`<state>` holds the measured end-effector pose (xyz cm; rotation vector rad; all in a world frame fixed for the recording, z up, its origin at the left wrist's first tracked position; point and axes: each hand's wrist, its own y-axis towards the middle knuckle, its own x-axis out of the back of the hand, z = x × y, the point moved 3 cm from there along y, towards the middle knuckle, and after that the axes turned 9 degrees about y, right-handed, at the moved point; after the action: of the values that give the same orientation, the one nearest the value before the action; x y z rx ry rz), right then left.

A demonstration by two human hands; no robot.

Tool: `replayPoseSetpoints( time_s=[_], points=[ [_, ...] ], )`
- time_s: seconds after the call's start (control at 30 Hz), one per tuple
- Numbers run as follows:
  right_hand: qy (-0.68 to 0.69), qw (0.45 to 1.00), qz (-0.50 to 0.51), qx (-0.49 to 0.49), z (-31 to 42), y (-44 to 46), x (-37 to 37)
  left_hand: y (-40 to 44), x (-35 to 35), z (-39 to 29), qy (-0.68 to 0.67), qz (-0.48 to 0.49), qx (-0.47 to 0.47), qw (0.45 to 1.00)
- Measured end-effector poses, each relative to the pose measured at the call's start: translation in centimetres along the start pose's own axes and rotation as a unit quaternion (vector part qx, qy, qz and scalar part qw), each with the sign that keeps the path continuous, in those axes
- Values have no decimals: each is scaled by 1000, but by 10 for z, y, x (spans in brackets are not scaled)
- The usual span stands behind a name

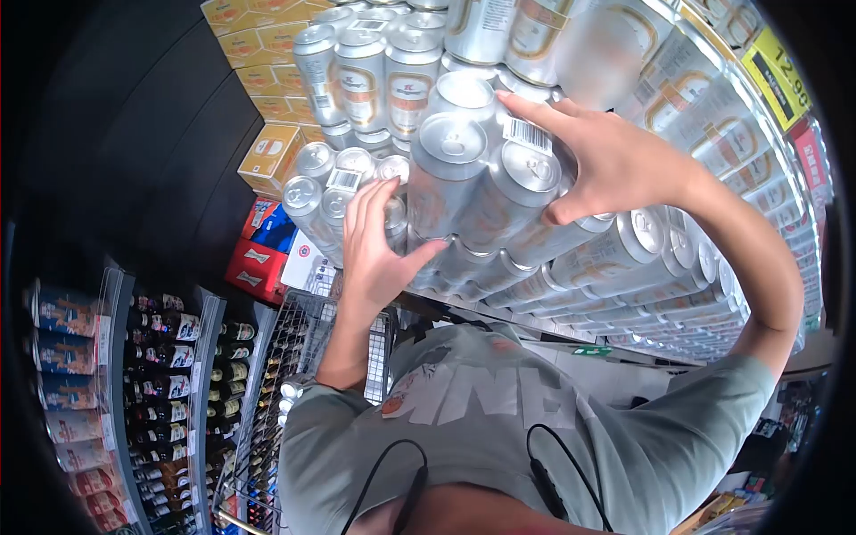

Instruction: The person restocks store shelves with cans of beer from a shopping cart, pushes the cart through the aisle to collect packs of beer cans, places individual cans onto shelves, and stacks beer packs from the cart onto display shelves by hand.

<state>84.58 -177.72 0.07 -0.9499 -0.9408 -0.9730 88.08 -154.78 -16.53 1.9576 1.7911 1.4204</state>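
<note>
A shrink-wrapped pack of silver beer cans (453,143) with a barcode on top stands on a tall stack of similar packs. My right hand (615,156) spans its right side, fingertips at the far edge and thumb by the near can. To the left of this pack is my left hand (379,241), fingers spread. Its thumb reaches toward the pack's lower front; whether it touches cannot be made out. Just beyond the left fingers sits a lower pack of cans (314,160), also with a barcode.
Yellow cartons (259,58) are piled at the back left, above red boxes (256,266). A wire shopping cart (308,321) stands at my left side, near shelves of bottles (165,357). Stacked cans (731,134) and a yellow price sign (776,80) rise at right.
</note>
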Motion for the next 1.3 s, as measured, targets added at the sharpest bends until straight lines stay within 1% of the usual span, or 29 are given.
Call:
replayPoseSetpoints(
  time_s=[0.03,0.07,0.13,0.27,0.37,0.5,0.6,0.63,0.7,0.77,0.83,0.87,0.9,0.93,1.0,1.07,1.13,1.17,1.2,1.23,1.3],
  points=[
    [4,999,-23,30,-4,0,-4,-4,-14,7,19,49,8,999],
    [6,997,-48,62,-5,0,-5,-7,-21,12,33,66,-3,997],
    [-2,998,-46,50,-2,-2,-2,-8,-31,17,63,92,-24,993],
    [-17,999,-34,30,2,0,2,-6,-31,16,72,88,-12,993],
    [-18,999,-17,21,2,3,3,-7,-35,20,70,115,9,991],
    [-1,1000,20,17,3,6,7,-12,-39,24,84,71,-13,994],
    [-9,999,43,-3,8,7,7,-14,-38,18,65,39,-13,997],
    [-15,999,50,-8,9,7,8,-17,-40,22,89,39,-33,995],
    [-28,997,65,-18,12,6,9,-20,-41,24,96,28,-39,994],
    [-52,997,56,-12,9,6,7,-24,-43,25,99,25,-29,994],
    [-81,995,56,-12,7,5,5,-29,-48,27,109,-22,-33,993],
    [-75,996,52,-16,7,4,3,-35,-47,19,113,-47,-34,992],
    [-72,996,51,-20,7,3,1,-44,-46,10,139,-38,-14,989],
    [-71,996,51,-22,5,3,0,-57,-47,1,148,-46,3,988],
    [-48,998,41,16,-4,5,-5,-82,-52,-14,167,-69,41,983],
    [-46,997,26,48,-4,6,-5,-127,-59,-25,113,-28,78,990],
    [-49,997,23,59,-5,9,-4,-200,-77,-31,106,39,153,982],
    [-59,996,23,61,-4,10,-3,-246,-86,-32,110,69,171,977],
    [-67,996,23,61,-3,12,-3,-294,-92,-36,95,102,211,968],
    [-75,995,15,67,-4,13,-4,-342,-93,-45,106,130,239,956],
    [-91,994,38,54,4,11,-1,-437,-86,-60,79,170,340,922]
  ],
)
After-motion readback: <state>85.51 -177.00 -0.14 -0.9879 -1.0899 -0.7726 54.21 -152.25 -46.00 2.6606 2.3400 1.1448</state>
